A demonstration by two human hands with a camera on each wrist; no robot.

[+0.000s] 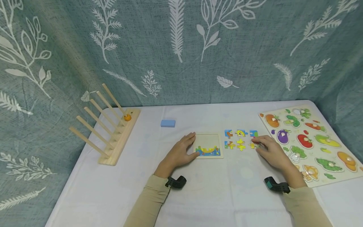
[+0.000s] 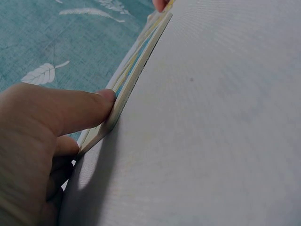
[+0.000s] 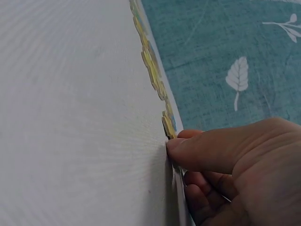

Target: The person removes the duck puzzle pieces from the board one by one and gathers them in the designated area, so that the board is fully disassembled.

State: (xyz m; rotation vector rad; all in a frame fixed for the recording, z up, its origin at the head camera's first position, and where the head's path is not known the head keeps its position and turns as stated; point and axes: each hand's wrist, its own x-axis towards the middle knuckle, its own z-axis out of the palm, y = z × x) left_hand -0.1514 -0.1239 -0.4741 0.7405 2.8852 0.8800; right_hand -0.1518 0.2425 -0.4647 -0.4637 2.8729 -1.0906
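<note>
A small wooden puzzle tray [image 1: 208,138] lies flat on the white table, its lower part filled with blue and yellow picture pieces [image 1: 210,151]. My left hand [image 1: 181,152] holds the tray by its left side. The thumb [image 2: 101,106] rests over the near left corner. To the right of the tray, several loose jigsaw pieces lie in two rows. My right hand [image 1: 269,150] pinches the near right puzzle piece [image 1: 254,145] between thumb and fingers. A yellow cross-shaped piece [image 1: 241,144] lies just left of it.
A vegetable knob-puzzle board [image 1: 310,157] stretches along the table's right side, beside and under my right forearm. A blue block [image 1: 168,123] lies behind the tray. At far left stands a wooden peg rack [image 1: 119,151] with an orange bead [image 1: 127,117]. Behind the table hangs a teal curtain [image 1: 158,41].
</note>
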